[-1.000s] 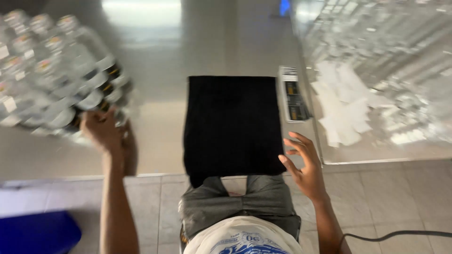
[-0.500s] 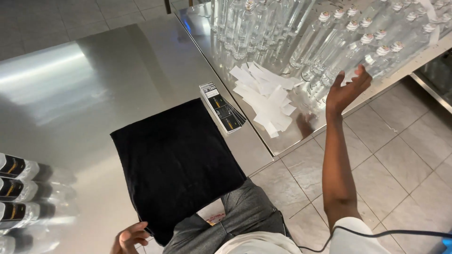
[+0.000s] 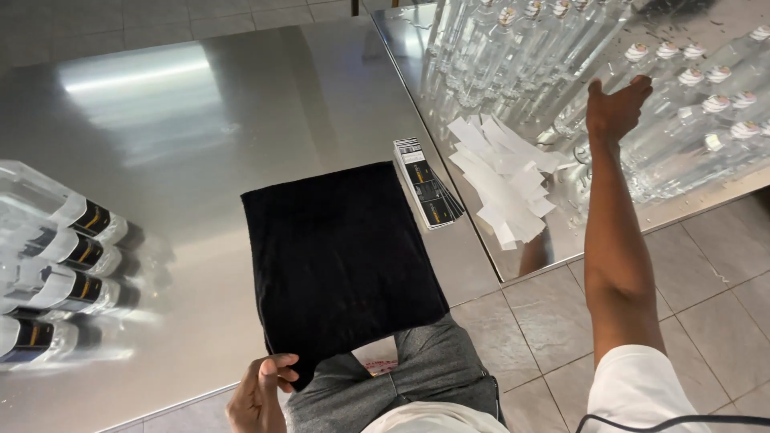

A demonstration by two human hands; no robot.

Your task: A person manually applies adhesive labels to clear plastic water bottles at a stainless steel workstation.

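So your right hand [image 3: 616,108] reaches, fingers spread, toward the clear bottles [image 3: 682,120] along the second table's near edge; left hand [image 3: 258,394] pinches the black cloth [image 3: 341,256] at the worktop's near edge. Grab one bottle low, steady.

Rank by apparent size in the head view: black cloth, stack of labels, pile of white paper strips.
1. black cloth
2. pile of white paper strips
3. stack of labels, clearly narrower than the pile beside it
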